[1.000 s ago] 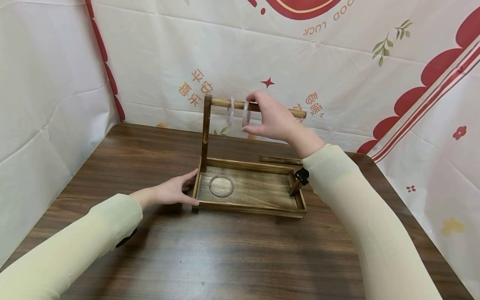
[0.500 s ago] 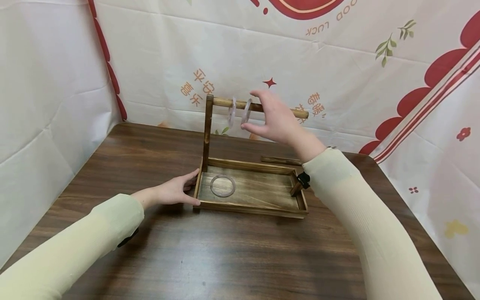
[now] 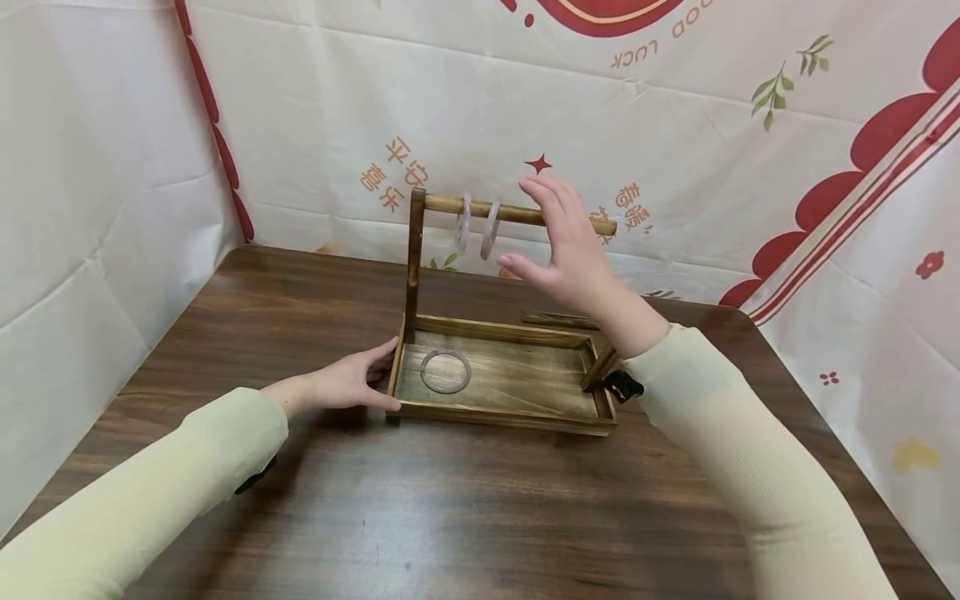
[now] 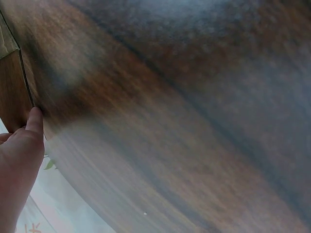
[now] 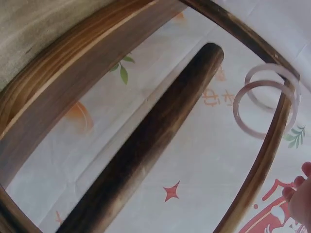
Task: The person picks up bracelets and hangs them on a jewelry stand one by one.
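Observation:
A wooden bangle stand has a shallow tray base [image 3: 525, 392], a left post [image 3: 415, 267] and a long top bar [image 3: 525, 215]. Two pale lilac bangles hang from this bar, one bangle [image 3: 463, 223] nearer the post and another bangle [image 3: 490, 232] to its right. A third bangle [image 3: 445, 372] lies flat at the tray's left end. My left hand [image 3: 341, 383] rests against the tray's left end, thumb at the front corner, fingers along the outer side. Just right of the hanging bangles, my right hand [image 3: 573, 242] is spread with thumb and fingers apart, holding nothing.
A shorter lower wooden bar [image 5: 146, 131] reaches in from the stand's right side, below the top bar. The right post [image 3: 600, 369] is partly covered by my right wrist. Printed white cloth [image 3: 300, 125] hangs behind the brown table [image 3: 360, 508].
My right hand has let go of the second bangle and drawn back to the right, its fingers spreading. That bangle now hangs on the top bar. The left hand stays at the tray.

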The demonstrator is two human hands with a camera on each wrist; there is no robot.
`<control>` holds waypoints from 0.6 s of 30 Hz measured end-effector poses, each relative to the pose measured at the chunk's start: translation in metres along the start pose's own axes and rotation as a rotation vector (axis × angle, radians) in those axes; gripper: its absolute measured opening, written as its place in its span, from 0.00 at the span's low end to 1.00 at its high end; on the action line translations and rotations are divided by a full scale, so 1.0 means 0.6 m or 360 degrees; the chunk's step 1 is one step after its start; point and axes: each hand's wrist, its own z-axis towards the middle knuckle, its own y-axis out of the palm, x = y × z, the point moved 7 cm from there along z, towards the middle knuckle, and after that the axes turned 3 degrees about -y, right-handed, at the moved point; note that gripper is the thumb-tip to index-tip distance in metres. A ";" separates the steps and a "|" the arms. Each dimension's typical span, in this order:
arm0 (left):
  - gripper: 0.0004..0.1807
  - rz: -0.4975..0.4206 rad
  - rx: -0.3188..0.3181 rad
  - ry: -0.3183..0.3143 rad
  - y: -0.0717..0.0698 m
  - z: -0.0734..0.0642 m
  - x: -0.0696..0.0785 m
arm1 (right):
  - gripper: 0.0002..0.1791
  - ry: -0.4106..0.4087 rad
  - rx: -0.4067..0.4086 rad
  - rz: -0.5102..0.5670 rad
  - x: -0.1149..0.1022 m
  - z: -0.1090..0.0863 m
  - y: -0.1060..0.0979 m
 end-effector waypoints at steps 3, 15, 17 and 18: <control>0.57 -0.0004 -0.0004 -0.0004 0.001 0.000 0.000 | 0.52 -0.0092 0.0092 0.0016 -0.014 -0.010 -0.005; 0.57 -0.0005 -0.0002 -0.0003 0.000 0.000 0.001 | 0.50 -0.0314 -0.0031 0.0142 -0.065 -0.053 0.031; 0.57 -0.0002 0.0000 0.0001 0.000 0.000 0.001 | 0.50 -0.0315 -0.0088 0.0162 -0.068 -0.059 0.042; 0.57 -0.0003 -0.0001 0.0004 0.000 0.000 0.000 | 0.50 -0.0314 -0.0115 0.0165 -0.069 -0.063 0.047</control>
